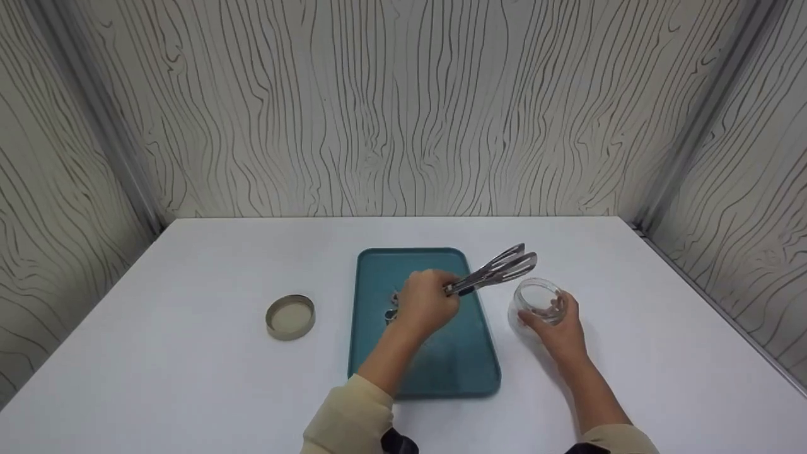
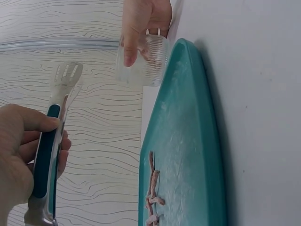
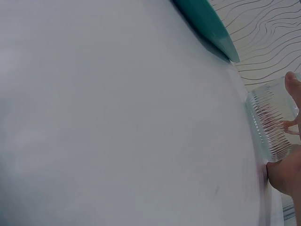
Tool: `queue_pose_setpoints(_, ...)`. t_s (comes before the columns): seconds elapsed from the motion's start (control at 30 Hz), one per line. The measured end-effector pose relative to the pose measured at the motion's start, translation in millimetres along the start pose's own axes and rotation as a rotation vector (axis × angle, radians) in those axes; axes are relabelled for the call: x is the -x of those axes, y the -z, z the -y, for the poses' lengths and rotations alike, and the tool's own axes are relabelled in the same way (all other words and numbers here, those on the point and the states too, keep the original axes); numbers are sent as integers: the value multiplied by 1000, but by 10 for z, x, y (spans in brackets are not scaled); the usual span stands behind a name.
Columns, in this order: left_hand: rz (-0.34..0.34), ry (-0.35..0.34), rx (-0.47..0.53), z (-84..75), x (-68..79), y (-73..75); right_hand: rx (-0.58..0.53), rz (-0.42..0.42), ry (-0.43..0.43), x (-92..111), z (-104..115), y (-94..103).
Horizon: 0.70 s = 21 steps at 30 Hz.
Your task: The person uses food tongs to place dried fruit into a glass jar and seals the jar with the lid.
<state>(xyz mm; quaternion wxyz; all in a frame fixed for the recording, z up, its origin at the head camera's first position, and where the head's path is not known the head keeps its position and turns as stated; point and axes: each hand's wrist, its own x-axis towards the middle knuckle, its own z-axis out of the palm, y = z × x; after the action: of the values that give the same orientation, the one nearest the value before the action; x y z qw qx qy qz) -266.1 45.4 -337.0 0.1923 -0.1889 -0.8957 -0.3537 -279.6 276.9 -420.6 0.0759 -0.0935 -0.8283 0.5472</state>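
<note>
My left hand (image 1: 430,304) grips a pair of metal tongs (image 1: 495,272) with blue-green handle grips. The slotted heads of the tongs point right and are slightly apart, with nothing between them. They hang above the table between the teal tray (image 1: 372,268) and the jar. In the left wrist view, several thin brown stick-like pieces (image 2: 153,186) lie on the tray; in the head view my left hand partly hides them. My right hand (image 1: 563,331) holds a clear ribbed glass jar (image 1: 528,302), thumb and fingers around it. The jar stands upright, its mouth uncovered, right of the tray.
A round, shallow greenish-beige lid (image 1: 290,317) lies on the white table (image 1: 208,366) left of the tray. Wood-grain patterned panels (image 1: 391,113) rise at the back and on both sides of the table.
</note>
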Motion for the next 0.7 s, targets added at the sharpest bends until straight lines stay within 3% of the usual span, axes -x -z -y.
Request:
queue_pose_setpoints(0.37,-53,16,37,143,2,300,-2,24,-1,2,-18,11)
queue_pose_setpoints(0.7,-110,30,-27,335,42,589,-13,11,23,9,-13,9)
